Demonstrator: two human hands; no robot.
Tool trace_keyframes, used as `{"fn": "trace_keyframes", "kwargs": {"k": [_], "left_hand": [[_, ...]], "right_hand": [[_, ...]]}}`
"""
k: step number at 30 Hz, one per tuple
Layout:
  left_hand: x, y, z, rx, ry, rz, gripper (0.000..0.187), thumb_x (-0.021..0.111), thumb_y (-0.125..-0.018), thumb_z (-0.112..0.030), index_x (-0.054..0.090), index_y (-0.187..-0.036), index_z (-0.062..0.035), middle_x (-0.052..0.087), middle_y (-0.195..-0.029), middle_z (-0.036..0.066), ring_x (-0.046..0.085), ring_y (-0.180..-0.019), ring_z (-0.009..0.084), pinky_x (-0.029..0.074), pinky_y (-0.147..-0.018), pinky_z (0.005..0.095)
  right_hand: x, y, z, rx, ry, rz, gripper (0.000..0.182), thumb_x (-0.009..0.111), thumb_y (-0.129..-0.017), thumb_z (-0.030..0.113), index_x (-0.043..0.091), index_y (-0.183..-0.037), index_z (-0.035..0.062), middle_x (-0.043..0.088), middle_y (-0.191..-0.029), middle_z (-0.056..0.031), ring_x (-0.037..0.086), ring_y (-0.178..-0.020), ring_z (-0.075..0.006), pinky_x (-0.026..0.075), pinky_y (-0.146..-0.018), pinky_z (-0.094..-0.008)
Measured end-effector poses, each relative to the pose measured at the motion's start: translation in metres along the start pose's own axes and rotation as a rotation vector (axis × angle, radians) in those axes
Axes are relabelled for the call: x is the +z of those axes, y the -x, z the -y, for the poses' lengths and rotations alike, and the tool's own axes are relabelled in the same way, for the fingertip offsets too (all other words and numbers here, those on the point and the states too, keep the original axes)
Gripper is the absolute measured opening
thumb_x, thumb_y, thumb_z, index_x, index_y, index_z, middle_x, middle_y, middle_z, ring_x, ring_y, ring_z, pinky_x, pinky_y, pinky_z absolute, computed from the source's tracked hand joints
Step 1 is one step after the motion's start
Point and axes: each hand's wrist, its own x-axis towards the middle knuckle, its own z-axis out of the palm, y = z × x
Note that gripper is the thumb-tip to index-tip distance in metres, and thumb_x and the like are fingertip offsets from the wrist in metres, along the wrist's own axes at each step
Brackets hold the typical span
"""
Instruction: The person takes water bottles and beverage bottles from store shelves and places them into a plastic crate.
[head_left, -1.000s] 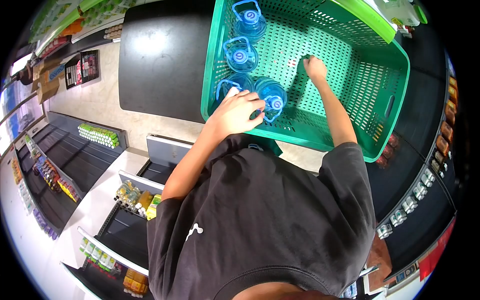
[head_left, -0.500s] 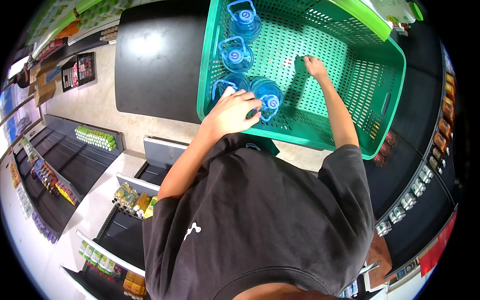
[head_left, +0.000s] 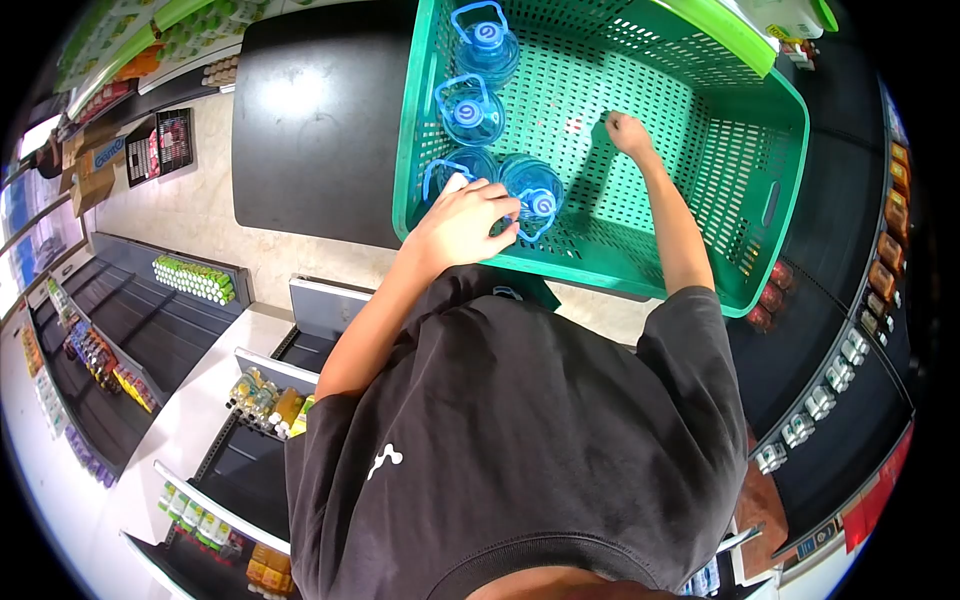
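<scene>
Several blue-tinted clear water bottles (head_left: 467, 118) with blue carrying handles stand along the left side of a green plastic basket (head_left: 640, 275). My left hand (head_left: 465, 222) is over the basket's near left corner, its fingers curled at the handle of the rightmost water bottle (head_left: 533, 188). Its thumb meets that blue handle, and part of the grip is hidden under the fingers. Behind my knuckles, another bottle (head_left: 470, 165) is partly covered. My right hand (head_left: 626, 132) hangs closed above the basket's perforated floor, with nothing visible in it, and its shadow falls beside it.
A black tabletop (head_left: 315, 130) adjoins the basket's left side. Dark shelves with packaged goods (head_left: 825, 400) curve along the right. At lower left are shelves with bottles (head_left: 265, 400), and a black crate (head_left: 160, 147) sits on the floor beyond.
The view has shifted very slightly. Both hands keep the same pose and place relative to the basket and bottles.
</scene>
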Motion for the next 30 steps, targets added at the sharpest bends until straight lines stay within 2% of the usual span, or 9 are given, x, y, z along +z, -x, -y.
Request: {"fn": "trace_keyframes", "kwargs": {"k": [3,5,11,15,17,22,26,28,30], "left_hand": [[-0.001,0.000,-0.001,-0.005,-0.002,0.007,0.013,0.064,-0.088,-0.024,0.067,-0.089,-0.0116,0.064,-0.092,0.003,0.060,-0.092,0.0231,0.033,-0.078,0.0394],[-0.002,0.000,-0.001,-0.010,-0.005,0.016,0.013,0.064,-0.088,-0.024,0.067,-0.089,-0.0116,0.064,-0.092,0.003,0.060,-0.092,0.0231,0.033,-0.078,0.0393],[-0.001,-0.001,-0.002,-0.005,-0.015,0.009,0.015,0.064,-0.088,-0.026,0.067,-0.090,-0.0113,0.065,-0.093,0.004,0.060,-0.093,0.0232,0.034,-0.079,0.0394],[-0.001,-0.001,-0.001,-0.015,-0.020,0.017,0.015,0.064,-0.088,-0.026,0.067,-0.090,-0.0110,0.065,-0.094,0.004,0.060,-0.094,0.0234,0.035,-0.080,0.0396],[-0.001,0.000,-0.001,-0.008,-0.016,0.019,0.015,0.063,-0.088,-0.026,0.068,-0.091,-0.0110,0.066,-0.094,0.004,0.060,-0.094,0.0235,0.035,-0.080,0.0395],[0.001,0.000,0.000,0.018,-0.016,-0.023,0.016,0.063,-0.087,-0.025,0.069,-0.089,-0.0107,0.065,-0.089,0.006,0.062,-0.091,0.0244,0.036,-0.079,0.0402],[-0.001,0.000,0.000,-0.002,-0.027,0.023,0.016,0.062,-0.088,-0.026,0.068,-0.090,-0.0116,0.066,-0.095,0.005,0.060,-0.094,0.0236,0.033,-0.080,0.0388],[0.000,0.000,0.000,-0.001,-0.024,0.021,0.016,0.062,-0.088,-0.026,0.068,-0.090,-0.0115,0.066,-0.095,0.005,0.060,-0.094,0.0238,0.033,-0.080,0.0387],[0.001,0.000,0.001,0.003,-0.020,0.013,0.016,0.062,-0.088,-0.026,0.068,-0.090,-0.0113,0.066,-0.094,0.006,0.060,-0.094,0.0239,0.033,-0.081,0.0386]], "right_hand": [[0.004,-0.005,-0.005,-0.043,-0.003,-0.018,0.025,0.053,-0.093,0.030,0.066,-0.100,0.0101,0.071,-0.091,-0.0197,0.067,-0.087,-0.0420,0.054,-0.078,-0.0513],[0.000,-0.004,-0.002,0.015,0.064,0.064,0.027,0.054,-0.092,0.035,0.067,-0.105,0.0154,0.073,-0.100,-0.0159,0.068,-0.094,-0.0391,0.055,-0.082,-0.0509],[-0.014,0.009,-0.007,-0.011,0.108,0.085,0.027,0.057,-0.092,0.036,0.069,-0.099,0.0132,0.072,-0.094,-0.0164,0.068,-0.091,-0.0387,0.055,-0.079,-0.0505],[-0.021,0.018,-0.016,-0.006,-0.015,-0.010,0.021,0.058,-0.088,0.027,0.068,-0.095,0.0096,0.072,-0.090,-0.0184,0.067,-0.087,-0.0403,0.055,-0.078,-0.0489],[-0.026,0.021,-0.015,-0.009,-0.003,0.027,0.020,0.057,-0.086,0.023,0.068,-0.096,0.0090,0.071,-0.089,-0.0193,0.067,-0.086,-0.0412,0.055,-0.078,-0.0487],[-0.035,0.029,-0.005,0.016,-0.011,0.079,0.015,0.060,-0.083,0.019,0.069,-0.093,0.0119,0.073,-0.097,-0.0148,0.069,-0.091,-0.0355,0.055,-0.080,-0.0458],[-0.032,0.028,0.000,0.071,0.068,0.111,0.017,0.067,-0.083,0.022,0.070,-0.096,0.0107,0.074,-0.090,-0.0112,0.070,-0.086,-0.0306,0.056,-0.078,-0.0424],[-0.035,0.028,0.001,0.125,0.098,0.183,0.020,0.064,-0.084,0.026,0.071,-0.101,0.0166,0.073,-0.103,-0.0113,0.069,-0.098,-0.0331,0.055,-0.086,-0.0467],[-0.039,0.031,0.004,0.152,0.124,0.162,0.023,0.065,-0.085,0.030,0.071,-0.103,0.0165,0.073,-0.106,-0.0112,0.069,-0.100,-0.0333,0.054,-0.088,-0.0477]]}}
